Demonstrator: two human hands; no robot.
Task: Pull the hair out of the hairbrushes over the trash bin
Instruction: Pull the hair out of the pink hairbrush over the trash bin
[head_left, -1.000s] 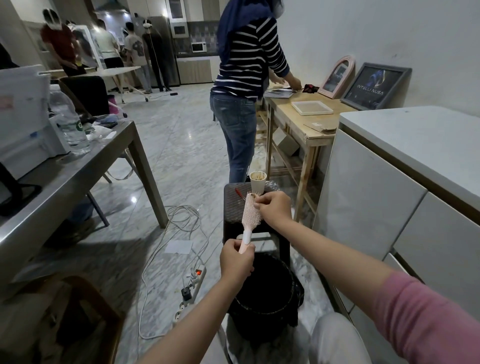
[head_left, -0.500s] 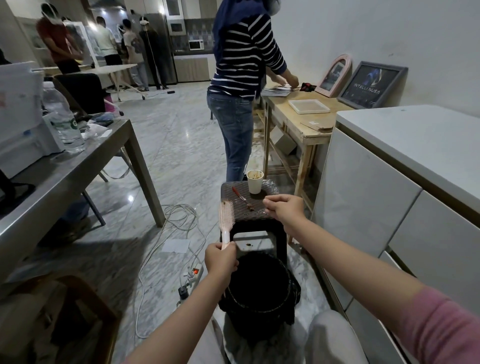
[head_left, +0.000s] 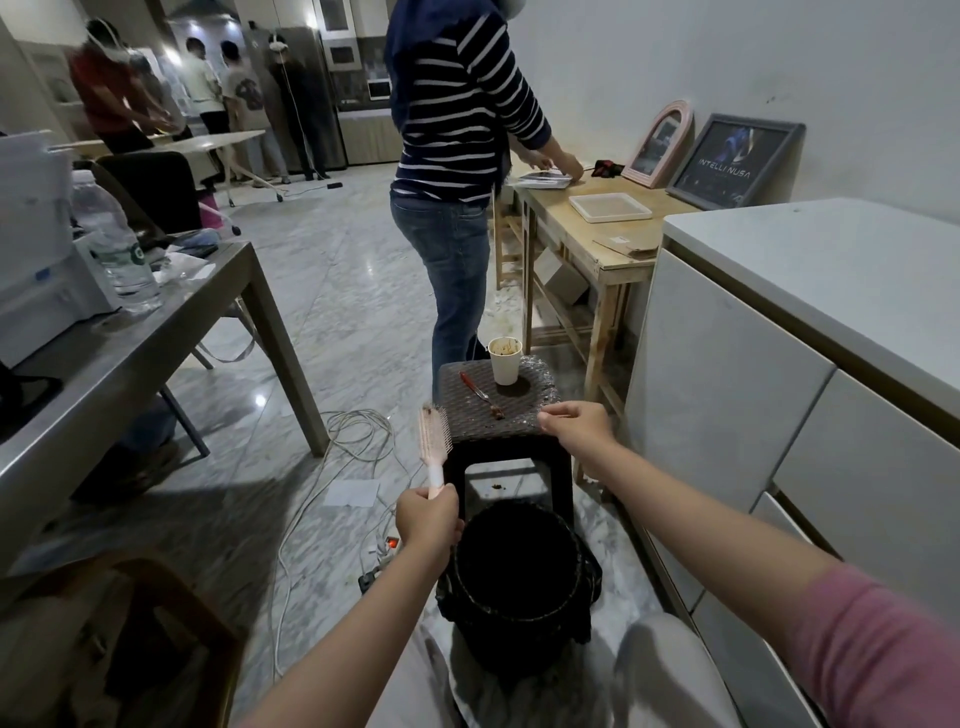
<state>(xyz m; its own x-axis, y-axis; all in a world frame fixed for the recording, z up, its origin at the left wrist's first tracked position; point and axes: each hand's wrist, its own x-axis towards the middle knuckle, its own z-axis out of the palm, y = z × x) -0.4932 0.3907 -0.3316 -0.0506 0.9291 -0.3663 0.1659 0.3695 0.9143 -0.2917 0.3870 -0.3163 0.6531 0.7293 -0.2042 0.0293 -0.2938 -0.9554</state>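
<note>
A black trash bin (head_left: 519, 582) is being kept between the knees. Just left of its rim, a pink hairbrush (head_left: 435, 441) is being held upright by the handle, clenched in the left hand (head_left: 428, 519); a dark tuft, possibly hair, is clinging to its tip. The right hand (head_left: 576, 428), fingers curled, is being held over the stool (head_left: 493, 410); anything pinched cannot be told. Beyond, a framed sign (head_left: 732, 161) is being displayed, reading "INTELLI NUSA".

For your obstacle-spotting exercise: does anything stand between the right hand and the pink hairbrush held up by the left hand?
Nothing visible does. The right hand hovers at the stool's front edge; only open air separates it from the hairbrush.
</note>
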